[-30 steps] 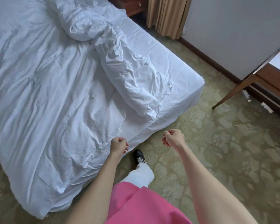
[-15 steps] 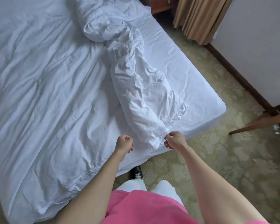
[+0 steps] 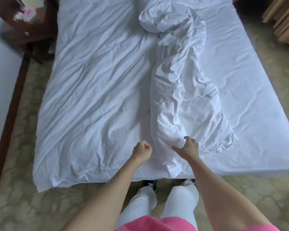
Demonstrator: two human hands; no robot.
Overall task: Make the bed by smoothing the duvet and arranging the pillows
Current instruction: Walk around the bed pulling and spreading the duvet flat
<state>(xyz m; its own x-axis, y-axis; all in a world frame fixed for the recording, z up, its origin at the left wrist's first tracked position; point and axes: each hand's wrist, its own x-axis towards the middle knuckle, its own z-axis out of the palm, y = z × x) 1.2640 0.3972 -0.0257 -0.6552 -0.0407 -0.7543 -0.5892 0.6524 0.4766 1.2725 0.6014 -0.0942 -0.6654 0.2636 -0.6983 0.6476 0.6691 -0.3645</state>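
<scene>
Both hands reach over the bed's [image 3: 257,114] foot, the left hand [image 3: 143,151] a fist holding nothing, the right hand [image 3: 188,148] spread, touching the duvet's [image 3: 172,100] bunched ridge mid-bed; spreading seems underway, so gripping that fold comes next.

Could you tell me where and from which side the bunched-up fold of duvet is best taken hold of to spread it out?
Probably at the near end of the bunched fold, from the foot of the bed: it tapers toward the edge there, just under the right hand, and the bare sheet lies to its right.
</scene>
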